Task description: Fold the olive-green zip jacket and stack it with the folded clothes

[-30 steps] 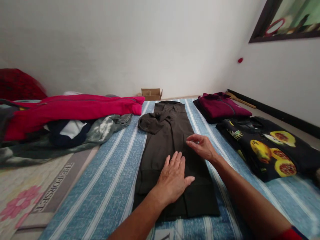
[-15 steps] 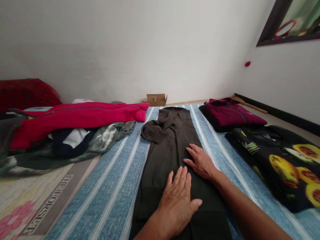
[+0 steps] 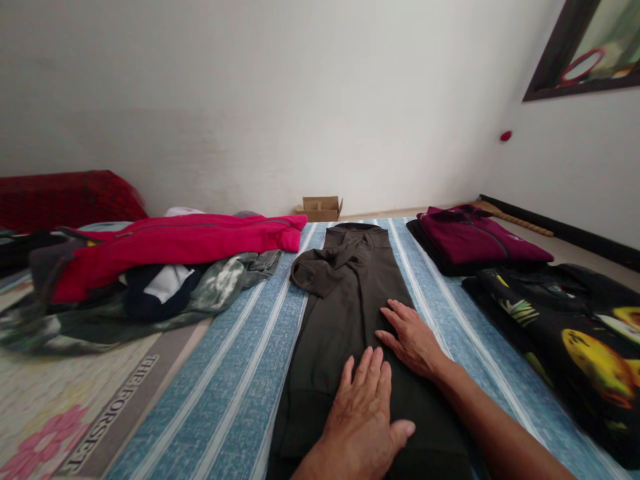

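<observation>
A dark brown-grey long-sleeved top point(image 3: 345, 327) lies lengthwise before me, its collar at the far end and its sides folded in. One sleeve is bunched near the collar, to the left. My left hand point(image 3: 357, 410) rests flat on the near half of the top, palm down and fingers stretched out. Just ahead and to the right, my right hand point(image 3: 413, 339) also lies on the cloth, fingers extended over the top's right part. Neither hand grips anything.
A blue striped sheet point(image 3: 225, 373) lies underneath. On the left is a loose heap with a pink jacket point(image 3: 175, 250). To the right sit a folded maroon jacket point(image 3: 475, 237) and a black fruit-print garment point(image 3: 565, 333). A small cardboard box point(image 3: 321, 209) stands by the wall.
The camera has turned slightly left and up, so everything sits a bit further right and lower. Both hands remain at about the same spots on the top.
</observation>
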Tool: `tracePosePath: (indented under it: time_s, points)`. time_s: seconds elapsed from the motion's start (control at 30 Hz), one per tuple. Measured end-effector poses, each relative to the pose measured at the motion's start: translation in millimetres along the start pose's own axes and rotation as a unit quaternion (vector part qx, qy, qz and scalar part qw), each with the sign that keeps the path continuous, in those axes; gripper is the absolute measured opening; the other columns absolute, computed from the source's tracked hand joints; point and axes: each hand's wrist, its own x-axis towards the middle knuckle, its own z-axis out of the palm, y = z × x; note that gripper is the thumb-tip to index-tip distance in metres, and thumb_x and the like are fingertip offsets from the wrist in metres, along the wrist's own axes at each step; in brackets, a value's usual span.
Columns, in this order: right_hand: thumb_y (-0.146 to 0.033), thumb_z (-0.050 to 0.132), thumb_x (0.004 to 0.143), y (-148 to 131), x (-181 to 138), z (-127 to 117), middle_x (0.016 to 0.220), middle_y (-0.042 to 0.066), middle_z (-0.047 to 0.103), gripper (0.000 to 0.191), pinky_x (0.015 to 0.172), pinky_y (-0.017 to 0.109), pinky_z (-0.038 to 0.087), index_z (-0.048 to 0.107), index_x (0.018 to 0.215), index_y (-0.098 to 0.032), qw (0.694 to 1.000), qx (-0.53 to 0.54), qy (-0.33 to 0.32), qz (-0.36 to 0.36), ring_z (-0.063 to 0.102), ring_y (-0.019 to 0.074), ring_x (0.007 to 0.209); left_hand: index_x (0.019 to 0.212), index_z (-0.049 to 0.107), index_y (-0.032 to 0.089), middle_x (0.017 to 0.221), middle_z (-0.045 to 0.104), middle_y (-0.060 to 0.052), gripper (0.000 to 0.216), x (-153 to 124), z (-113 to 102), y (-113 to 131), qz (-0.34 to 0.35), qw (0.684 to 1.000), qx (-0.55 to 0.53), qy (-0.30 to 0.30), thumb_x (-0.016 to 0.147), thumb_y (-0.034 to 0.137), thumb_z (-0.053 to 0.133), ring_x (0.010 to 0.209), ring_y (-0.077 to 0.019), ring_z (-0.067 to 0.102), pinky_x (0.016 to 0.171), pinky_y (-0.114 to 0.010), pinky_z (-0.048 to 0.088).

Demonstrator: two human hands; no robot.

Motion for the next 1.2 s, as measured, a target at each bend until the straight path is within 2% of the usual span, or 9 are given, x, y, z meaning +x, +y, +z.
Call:
tracePosePath:
  time_s: [0.1,0.2,0.3,0.47,0.6,0.7,0.8,0.97,1.2]
  points:
    - [-0.043,0.047,0.088,1.1,-0.3,0.8,0.133,0.018,0.048,0.046,0.1,0.047,0.038,0.055,0.122,-0.014,1.0,-0.004,-0.002,0.0,0.042,0.0305,0.125,0.135,0.041,0.013,0.147,0.028,-0.014,0.063,0.1,-3.7,2.0,-0.006,0.999,-0.025,0.028,0.084,0.048,0.049,0.137,-0.0282,0.02,0.112,-0.051,0.018]
    - [-0.044,0.046,0.088,1.3,-0.1,0.8,0.132,0.018,0.049,0.047,0.1,0.047,0.038,0.056,0.122,-0.014,1.0,-0.006,-0.004,0.003,0.043,0.0303,0.124,0.128,0.048,0.012,0.143,0.036,-0.013,0.048,1.6,-7.7,0.2,-0.036,0.993,-0.067,0.093,0.083,0.029,0.051,0.133,-0.0241,0.032,0.111,-0.043,0.027]
    - [-0.045,0.046,0.088,1.1,0.0,0.9,0.132,0.018,0.049,0.047,0.1,0.046,0.038,0.056,0.122,-0.014,1.0,-0.011,-0.004,0.002,0.044,0.0304,0.123,0.125,0.051,0.01,0.139,0.042,-0.013,0.045,5.3,-10.6,-6.0,-0.071,0.975,-0.144,0.155,0.081,0.021,0.05,0.129,-0.022,0.039,0.109,-0.038,0.032]
    - [-0.045,0.046,0.088,1.9,-0.5,1.9,0.131,0.019,0.05,0.047,0.098,0.047,0.04,0.056,0.121,-0.013,1.0,-0.012,0.005,-0.005,0.046,0.0308,0.121,0.125,0.049,0.008,0.131,0.052,-0.015,0.047,15.0,-22.4,-15.0,-0.142,0.897,-0.38,0.174,0.078,0.01,0.047,0.12,-0.019,0.05,0.102,-0.031,0.041]
    - [-0.044,0.047,0.088,3.0,-0.9,2.7,0.13,0.018,0.05,0.044,0.097,0.047,0.041,0.057,0.119,-0.015,1.0,0.0,0.02,-0.012,0.048,0.0304,0.119,0.126,0.045,0.006,0.126,0.054,-0.018,0.046,30.1,-35.9,-21.5,-0.211,0.84,-0.479,0.141,0.08,0.009,0.045,0.105,-0.019,0.06,0.071,-0.023,0.055]
    - [-0.044,0.047,0.088,3.1,-1.2,2.9,0.13,0.019,0.05,0.045,0.097,0.047,0.041,0.057,0.119,-0.013,1.0,-0.003,0.016,-0.011,0.048,0.031,0.119,0.122,0.044,0.005,0.112,0.061,-0.018,0.042,48.2,-40.8,-30.1,-0.251,0.832,-0.48,0.122,0.081,0.011,0.045,0.089,-0.0182,0.066,0.046,-0.016,0.047]
    - [-0.044,0.046,0.088,3.3,-1.4,3.0,0.13,0.019,0.05,0.044,0.096,0.047,0.041,0.057,0.119,-0.014,1.0,0.001,0.019,-0.01,0.047,0.0307,0.119,0.114,0.048,0.007,0.091,0.065,-0.01,0.035,65.9,-39.7,-38.1,-0.268,0.833,-0.468,0.121,0.079,0.009,0.046,0.066,-0.0133,0.066,0.034,-0.014,0.032]
    - [-0.046,0.046,0.087,1.5,-1.2,1.7,0.129,0.018,0.051,0.046,0.096,0.047,0.042,0.054,0.121,-0.016,1.0,0.002,0.02,-0.005,0.047,0.0303,0.119,0.094,0.056,0.011,0.059,0.056,0.005,0.018,78.9,-34.0,-42.9,-0.263,0.833,-0.47,0.13,0.076,0.007,0.051,0.036,-0.0054,0.052,0.036,-0.015,0.029]
    - [-0.049,0.046,0.086,-7.2,-0.6,1.8,0.124,0.018,0.052,0.042,0.094,0.047,0.042,0.06,0.107,-0.016,0.999,0.019,0.028,0.01,0.047,0.0307,0.118,0.085,0.057,0.011,0.051,0.052,0.008,0.01,79.8,-30.5,-46.8,-0.229,0.839,-0.479,0.123,0.075,0.009,0.056,0.03,-0.0048,0.044,0.033,-0.017,0.026]
